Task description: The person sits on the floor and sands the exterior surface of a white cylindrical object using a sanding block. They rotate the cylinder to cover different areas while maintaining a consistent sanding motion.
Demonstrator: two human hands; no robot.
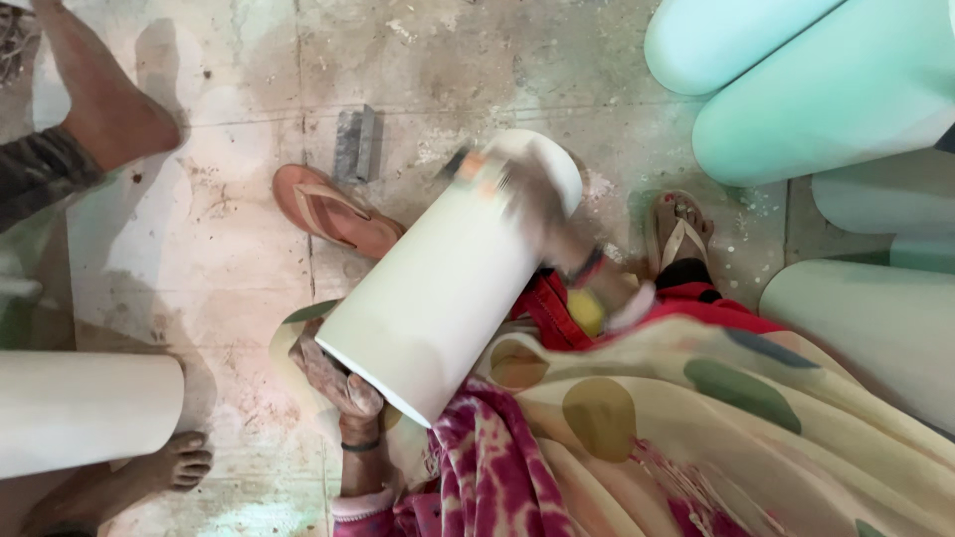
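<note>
A white cylinder (438,288) lies tilted across my lap, its near open end toward me and its far end up at the centre. My left hand (333,383) grips the near rim from below, dusty fingers curled around the edge. My right hand (527,199) is blurred at the far end of the cylinder, pressed on its surface with a small orange-and-grey piece that I cannot make out clearly. My right foot (679,231) in a sandal rests on the floor beyond the cloth over my knees.
An orange sandal (333,212) and a small grey block (354,144) lie on the dusty concrete floor. Pale green cylinders (816,89) are stacked at the right. Another person's bare feet (99,99) and another white cylinder (85,408) are at the left.
</note>
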